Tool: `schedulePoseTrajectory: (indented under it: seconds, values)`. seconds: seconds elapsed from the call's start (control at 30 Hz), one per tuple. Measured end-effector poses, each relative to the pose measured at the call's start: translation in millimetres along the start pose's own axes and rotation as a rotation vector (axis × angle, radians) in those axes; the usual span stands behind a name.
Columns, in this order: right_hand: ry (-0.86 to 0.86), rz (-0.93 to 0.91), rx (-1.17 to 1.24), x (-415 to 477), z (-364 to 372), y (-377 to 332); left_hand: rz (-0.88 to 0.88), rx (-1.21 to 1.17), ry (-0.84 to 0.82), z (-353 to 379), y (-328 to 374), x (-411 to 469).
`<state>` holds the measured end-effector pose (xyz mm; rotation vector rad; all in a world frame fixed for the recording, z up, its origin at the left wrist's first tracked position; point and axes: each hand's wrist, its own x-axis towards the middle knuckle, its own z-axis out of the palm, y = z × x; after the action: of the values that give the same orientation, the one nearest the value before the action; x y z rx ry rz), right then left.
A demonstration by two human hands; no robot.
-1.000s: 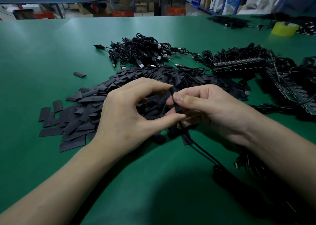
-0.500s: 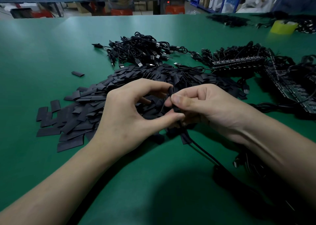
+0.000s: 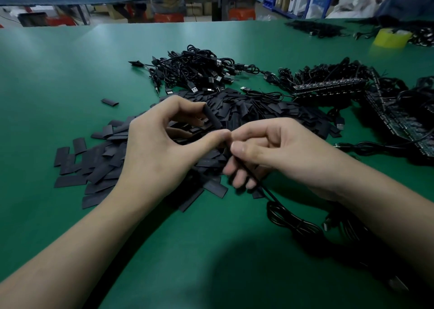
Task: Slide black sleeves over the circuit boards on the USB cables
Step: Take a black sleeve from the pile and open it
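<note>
Green tabletop [image 3: 70, 74] holds a sleeve pile [image 3: 258, 114], with tangled USB cables [image 3: 199, 74] behind the pile and board strips [image 3: 328, 87] to its right. Above the pile, the left hand [image 3: 159, 153] pinches one sleeve [image 3: 212, 118] while the right hand [image 3: 288, 153] pinches the cable [image 3: 290, 220] just below it. Since half a second ago the sleeve has tilted into fuller view past the left thumb.

sleeve pile [image 3: 112, 168]: centre of the frame, on the bench [image 3: 58, 74]
cable bundle [image 3: 195, 74]: just above the pile
board strips [image 3: 328, 87]: right of the bundle
tape roll [image 3: 391, 37]: upper right
</note>
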<state>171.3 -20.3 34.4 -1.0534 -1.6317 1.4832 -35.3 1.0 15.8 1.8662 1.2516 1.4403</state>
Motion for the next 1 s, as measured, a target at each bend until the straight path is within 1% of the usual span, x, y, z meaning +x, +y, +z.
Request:
schedulePoseTrajectory:
  seconds: [0.17,0.27,0.43,0.63,0.8,1.0]
  values:
    - [0.080,-0.078,-0.231,1,2,4,-0.048,-0.043,-0.034,4,-2,-1]
    - [0.086,-0.069,-0.244,1,0,5,-0.047,-0.072,-0.017,4,-3,-1]
    - [0.015,-0.007,-0.265,2,-2,6,-0.068,-0.095,0.054,1,-3,2]
    - [-0.014,-0.041,-0.305,1,-2,3,-0.124,-0.162,0.086,-1,-4,4]
    - [0.006,-0.056,-0.291,0,-2,2,-0.120,-0.143,0.117,-6,-3,7]
    - [0.097,-0.089,-0.511,-2,-8,-3,-0.118,-0.122,0.240,-17,-6,14]
